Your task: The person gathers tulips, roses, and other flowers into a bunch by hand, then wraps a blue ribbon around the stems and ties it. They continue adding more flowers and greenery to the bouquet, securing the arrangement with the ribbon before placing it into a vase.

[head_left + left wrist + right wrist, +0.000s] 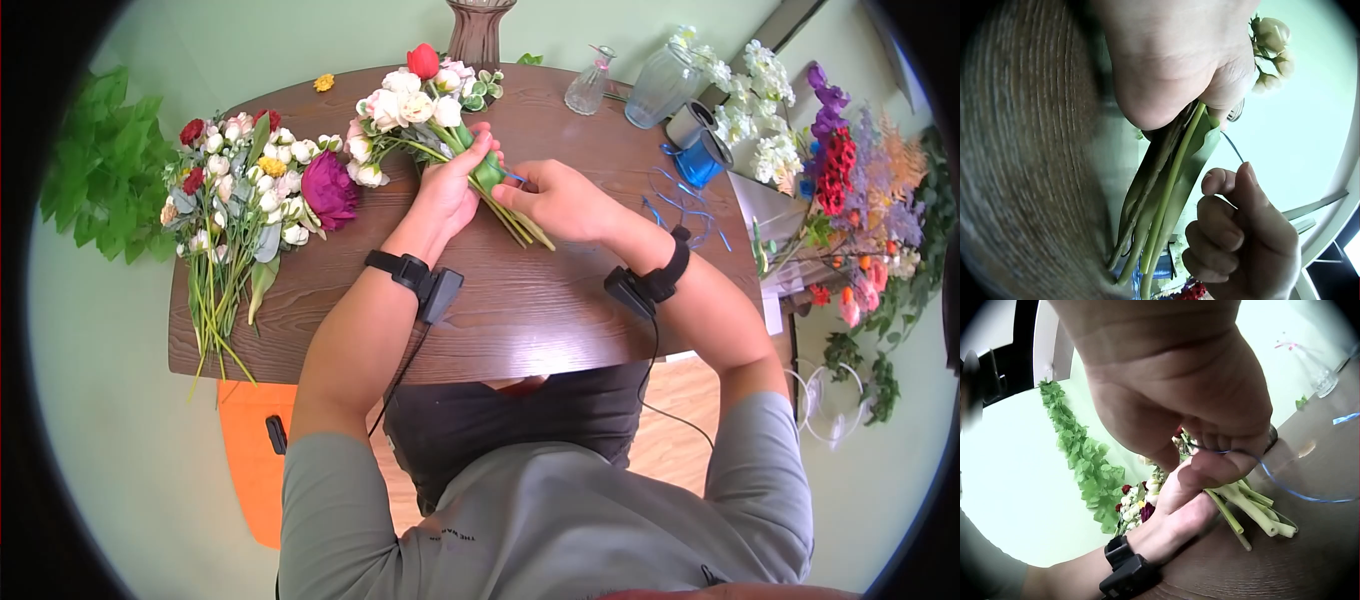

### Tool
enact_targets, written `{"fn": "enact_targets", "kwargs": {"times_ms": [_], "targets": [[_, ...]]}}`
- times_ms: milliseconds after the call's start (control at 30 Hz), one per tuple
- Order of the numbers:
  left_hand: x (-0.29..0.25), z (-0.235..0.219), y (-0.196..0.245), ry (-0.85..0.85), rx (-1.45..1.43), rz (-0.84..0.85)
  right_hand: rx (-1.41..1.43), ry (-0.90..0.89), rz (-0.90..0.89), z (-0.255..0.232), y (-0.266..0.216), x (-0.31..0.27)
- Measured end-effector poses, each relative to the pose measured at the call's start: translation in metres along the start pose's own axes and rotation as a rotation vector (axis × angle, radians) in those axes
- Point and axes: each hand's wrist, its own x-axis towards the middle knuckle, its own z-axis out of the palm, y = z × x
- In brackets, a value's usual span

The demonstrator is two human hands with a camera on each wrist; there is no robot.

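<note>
In the head view the left hand (455, 185) grips a bouquet of white flowers (405, 108) and one red tulip (423, 61) by its green stems (520, 228). Just right of those stems, the right hand (565, 200) pinches a thin blue ribbon (514, 177). The left wrist view shows the ribbon (1232, 147) running taut from the left hand (1179, 56) to the thumb and finger of the right hand (1244, 237). Across the right palm the ribbon (1285, 489) trails off over the table in the right wrist view.
Cut flowers (240, 190) lie at the table's left. Blue ribbon spool (703, 160), glass vase (660, 88), small bottle (588, 88) and loose ribbon (690, 210) are on the right. A brown vase (480, 35) stands behind the bouquet. More flowers (835, 175) fill the far right.
</note>
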Motion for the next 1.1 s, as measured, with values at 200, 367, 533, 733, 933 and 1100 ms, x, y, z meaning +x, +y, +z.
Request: {"fn": "enact_targets", "kwargs": {"times_ms": [200,367,533,733,933,1100], "targets": [[-0.001,0.000,0.000,0.016,-0.005,-0.006,0.158,0.091,-0.028,-0.001,-0.003,0.005],[-0.003,0.003,0.001,0.032,0.000,-0.016,0.149,0.195,-0.189,-0.003,0.018,0.015],[-0.006,0.007,0.004,0.068,0.020,-0.033,0.091,0.346,-0.074,-0.014,0.013,0.016],[-0.004,0.004,0.002,0.057,0.006,-0.042,0.201,0.481,-0.176,-0.009,0.016,0.019],[-0.007,0.010,0.005,0.092,0.008,-0.057,0.176,0.484,-0.168,-0.004,0.017,0.023],[-0.004,0.005,0.005,0.072,-0.004,-0.062,0.169,0.479,-0.210,-0.001,0.017,0.029]]}}
